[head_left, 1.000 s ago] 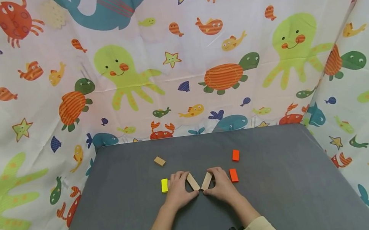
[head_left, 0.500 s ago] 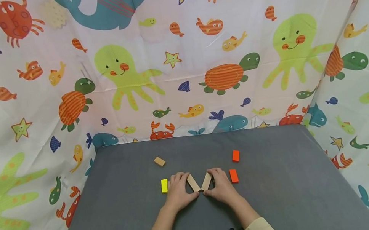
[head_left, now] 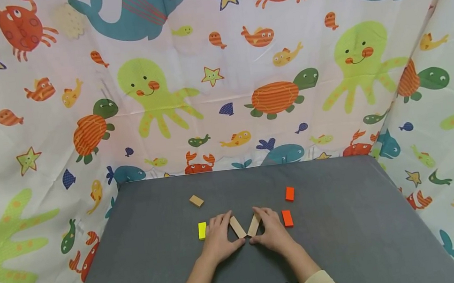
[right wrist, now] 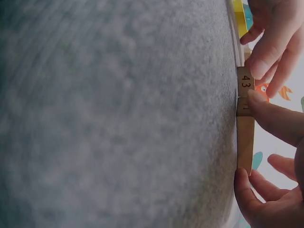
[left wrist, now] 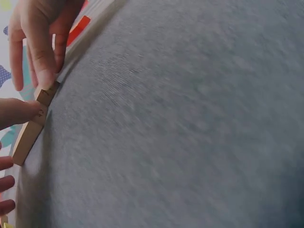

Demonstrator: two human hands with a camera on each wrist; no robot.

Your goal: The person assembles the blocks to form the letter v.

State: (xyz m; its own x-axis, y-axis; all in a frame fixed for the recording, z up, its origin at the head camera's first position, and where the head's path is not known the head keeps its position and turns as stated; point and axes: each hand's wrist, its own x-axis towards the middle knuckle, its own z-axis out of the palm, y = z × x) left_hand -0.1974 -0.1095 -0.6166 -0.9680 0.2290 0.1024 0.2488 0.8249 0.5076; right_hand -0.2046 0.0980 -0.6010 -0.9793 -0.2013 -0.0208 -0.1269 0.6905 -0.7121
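Note:
In the head view two plain wooden blocks stand in a V on the grey table, their near ends almost meeting. My left hand (head_left: pixel 218 241) holds the left wooden block (head_left: pixel 237 228) between thumb at the near end and fingertips at the far end. The right wooden block (head_left: pixel 254 226) is held the same way by my right hand (head_left: pixel 273 235). Printed digits show on the near end of the left wooden block (right wrist: pixel 244 81) in the right wrist view. The right wooden block (left wrist: pixel 46 94) appears beyond my left thumb in the left wrist view.
A yellow block (head_left: pixel 202 231) lies just left of my left hand. Another wooden block (head_left: pixel 196 200) lies farther back. To the right are a near orange-red block (head_left: pixel 287 218) and a far orange-red block (head_left: pixel 290 193). A sea-animal curtain (head_left: pixel 214 110) hangs behind the table (head_left: pixel 357 229).
The head view has shifted slightly, so the scene sits a little lower. Both hands keep hold of their wooden blocks in nearly the same place.

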